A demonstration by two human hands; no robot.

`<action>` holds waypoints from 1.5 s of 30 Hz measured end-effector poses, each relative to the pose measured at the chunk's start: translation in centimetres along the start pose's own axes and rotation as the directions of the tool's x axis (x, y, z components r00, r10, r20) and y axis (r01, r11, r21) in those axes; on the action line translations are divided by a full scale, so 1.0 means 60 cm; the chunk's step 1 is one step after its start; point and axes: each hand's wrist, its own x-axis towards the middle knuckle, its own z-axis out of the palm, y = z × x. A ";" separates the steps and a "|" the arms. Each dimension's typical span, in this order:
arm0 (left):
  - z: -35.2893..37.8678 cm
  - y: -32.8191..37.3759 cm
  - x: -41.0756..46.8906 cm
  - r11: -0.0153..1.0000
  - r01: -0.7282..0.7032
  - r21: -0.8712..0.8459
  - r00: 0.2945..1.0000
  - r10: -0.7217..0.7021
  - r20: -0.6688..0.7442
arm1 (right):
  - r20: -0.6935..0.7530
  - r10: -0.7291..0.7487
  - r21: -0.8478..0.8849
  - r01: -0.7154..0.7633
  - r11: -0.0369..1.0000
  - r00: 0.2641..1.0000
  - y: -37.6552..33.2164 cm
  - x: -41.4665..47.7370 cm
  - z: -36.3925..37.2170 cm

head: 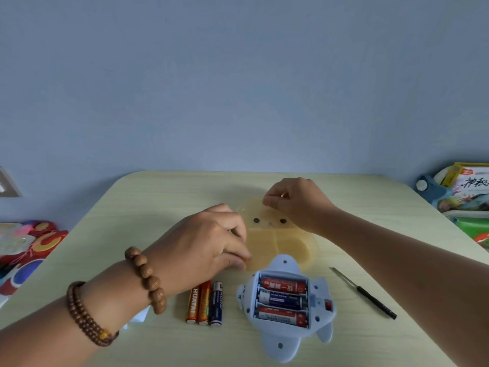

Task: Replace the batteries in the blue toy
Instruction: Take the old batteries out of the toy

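Batteries sit three abreast in the open bay of the blue toy (288,308), which lies belly-up at the near middle of the table (148,207) with no cover over the bay, so the cells can be reached from above. Three loose batteries (204,303) lie side by side just left of the toy, close enough to swap in, though I cannot tell which set is fresh. Both hands are busy farther back with a yellowish translucent tray (280,242) that has a small face on it: the left hand (209,247) pinches its near left edge with the fingers curled narrow, and the right hand (293,205) pinches its far top corner between fingertips, probably to steady or shift it. That tray touches or nearly touches the toy's far tip, and may hold small parts. A thin screwdriver (365,294) lies apart to the right, handy for refastening. Bright clutter lies off the left edge and books or boxes off the right, clear of the work.
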 end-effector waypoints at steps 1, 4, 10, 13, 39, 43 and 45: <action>-0.001 0.000 0.000 1.000 -0.007 0.006 1.000 0.007 0.004 | -0.001 -0.002 0.003 0.002 1.000 1.000 0.002 0.000 0.001; -0.002 0.000 -0.002 1.000 -0.008 0.004 1.000 0.008 0.007 | -0.003 0.016 0.045 -0.015 0.999 1.000 0.007 0.000 0.003; -0.005 0.005 -0.002 0.999 0.052 -0.013 0.999 -0.052 -0.003 | 0.003 0.048 0.069 -0.048 0.996 0.999 0.007 0.002 0.003; -0.005 0.010 -0.003 0.997 0.079 -0.019 0.997 -0.079 0.003 | 0.007 0.058 0.066 -0.059 0.996 0.998 0.004 0.000 0.000; -0.074 0.022 -0.103 0.962 0.260 0.085 0.913 -0.273 0.302 | 0.095 -0.211 -0.015 0.214 0.977 0.973 -0.070 -0.304 -0.040; -0.071 0.020 -0.101 0.957 0.285 0.052 0.915 -0.287 0.285 | 0.100 -0.189 0.046 0.186 0.982 0.977 -0.060 -0.300 -0.035; -0.072 0.017 -0.103 0.955 0.293 0.040 0.915 -0.293 0.279 | 0.103 -0.191 0.087 0.183 0.979 0.976 -0.054 -0.299 -0.034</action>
